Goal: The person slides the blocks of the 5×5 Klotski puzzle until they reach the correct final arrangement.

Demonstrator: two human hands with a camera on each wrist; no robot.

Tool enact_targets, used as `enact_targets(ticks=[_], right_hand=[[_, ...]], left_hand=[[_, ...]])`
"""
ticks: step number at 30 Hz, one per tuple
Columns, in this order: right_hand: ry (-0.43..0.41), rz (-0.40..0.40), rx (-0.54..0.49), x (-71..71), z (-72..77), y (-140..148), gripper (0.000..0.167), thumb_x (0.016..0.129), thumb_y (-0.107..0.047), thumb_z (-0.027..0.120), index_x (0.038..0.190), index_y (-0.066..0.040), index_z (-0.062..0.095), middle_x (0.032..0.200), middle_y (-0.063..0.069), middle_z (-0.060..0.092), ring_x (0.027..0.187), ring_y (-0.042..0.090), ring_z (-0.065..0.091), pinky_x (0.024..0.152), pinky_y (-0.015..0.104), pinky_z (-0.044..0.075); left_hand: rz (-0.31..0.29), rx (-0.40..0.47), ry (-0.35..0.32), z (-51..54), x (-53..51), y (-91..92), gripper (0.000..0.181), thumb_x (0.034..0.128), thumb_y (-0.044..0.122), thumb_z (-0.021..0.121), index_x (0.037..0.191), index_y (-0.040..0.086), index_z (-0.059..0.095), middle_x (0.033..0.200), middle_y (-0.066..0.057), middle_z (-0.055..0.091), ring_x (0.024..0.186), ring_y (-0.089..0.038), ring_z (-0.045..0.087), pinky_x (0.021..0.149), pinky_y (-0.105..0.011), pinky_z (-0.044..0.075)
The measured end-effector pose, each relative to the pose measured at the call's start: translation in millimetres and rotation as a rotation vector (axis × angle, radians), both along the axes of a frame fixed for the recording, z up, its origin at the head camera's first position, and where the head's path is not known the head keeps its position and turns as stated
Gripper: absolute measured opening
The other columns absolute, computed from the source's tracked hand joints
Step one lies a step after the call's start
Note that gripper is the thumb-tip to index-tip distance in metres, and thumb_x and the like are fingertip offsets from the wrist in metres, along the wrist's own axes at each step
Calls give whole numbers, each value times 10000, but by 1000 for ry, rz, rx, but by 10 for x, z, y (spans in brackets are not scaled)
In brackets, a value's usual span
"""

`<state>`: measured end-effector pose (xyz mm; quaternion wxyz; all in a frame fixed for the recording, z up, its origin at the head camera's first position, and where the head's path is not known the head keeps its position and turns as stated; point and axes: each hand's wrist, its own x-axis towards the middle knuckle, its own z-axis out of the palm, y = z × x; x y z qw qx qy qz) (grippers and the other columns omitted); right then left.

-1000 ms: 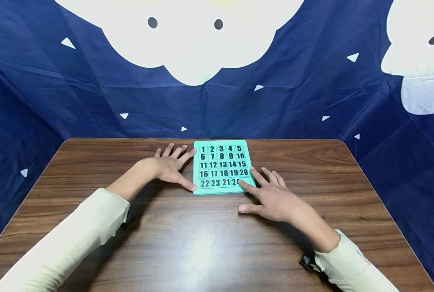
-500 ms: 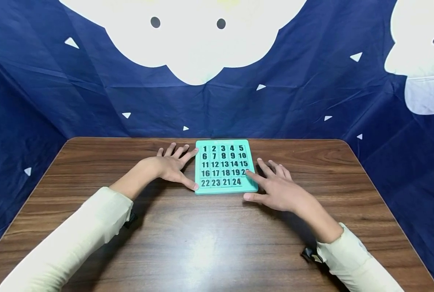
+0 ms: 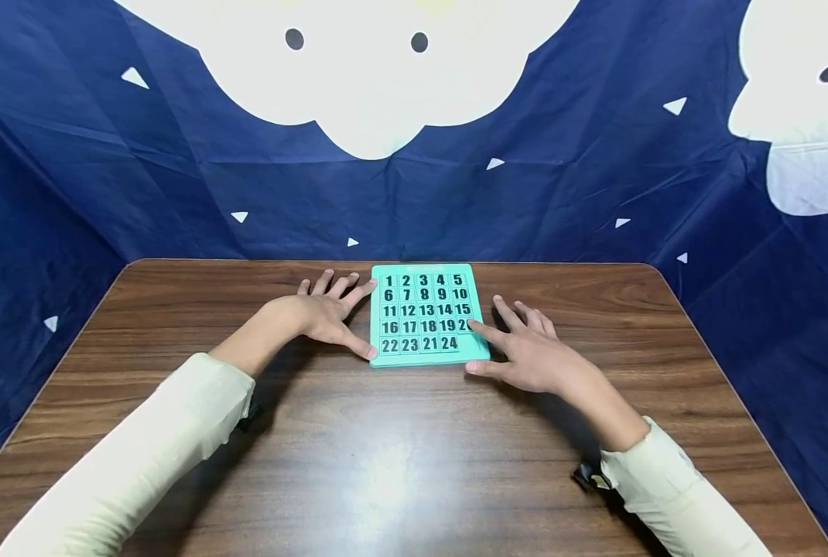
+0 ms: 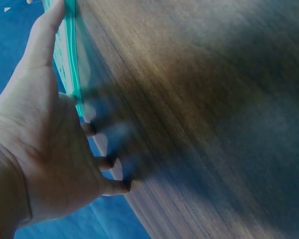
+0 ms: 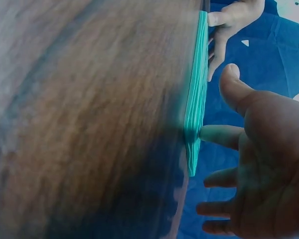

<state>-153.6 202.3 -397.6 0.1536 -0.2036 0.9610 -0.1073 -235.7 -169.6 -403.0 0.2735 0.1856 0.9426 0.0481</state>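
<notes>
A turquoise number slide puzzle (image 3: 428, 362) lies flat near the table's far edge. Its bottom row reads 22, 23, 21, 24, with a bare slot at the right end. My left hand (image 3: 319, 316) is spread beside the left edge, thumb and index finger touching the frame's side. On the right, my right hand (image 3: 535, 356) reaches in with its index fingertip on the tile 20 (image 3: 463, 325), partly covering that number. Its thumb is by the lower right corner, and the other fingers extend outside the frame. In the right wrist view the puzzle (image 5: 197, 94) shows edge-on.
The brown wood-grain table (image 3: 302, 480) extends around the puzzle and towards me, with a bright glare in its front middle. A dark blue cloth (image 3: 177, 178) with white cloud shapes hangs behind the table and along its sides.
My right hand has moved up and away from me; its index finger went from beside tile 24 to tile 20. The left hand stays at the puzzle's left edge.
</notes>
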Motion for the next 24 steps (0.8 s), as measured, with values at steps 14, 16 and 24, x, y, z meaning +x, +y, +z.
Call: enact_targets(ticks=[14,16,24], right_hand=[[0,47,9,71,125,-118,787,1065,-700,651,1699,-244,552,1888,230,171,1739,570,140,1356,812,139],[4,48,0,12,103,-158,795,1067,-707,641,1722,-275,515,1895,220,148,1742,563,132,1359,811,129],[-40,63,-7,-125,33,-234,780,1084,-697,621,1765,-380,411,1912,198,50,1752,558,73,1373,797,84]], left_hand=[[10,18,-13,5,17,-14,1422,816,953,733,1816,408,-117,1917,-96,-172,1737,-500,-249,1352,-802,-99],[8,16,-13,8,21,-11,1420,819,952,732,1816,407,-119,1917,-94,-172,1737,-501,-249,1353,-802,-97],[5,7,-10,17,22,-1,1418,818,960,722,1815,409,-122,1918,-86,-174,1739,-497,-245,1358,-796,-91]])
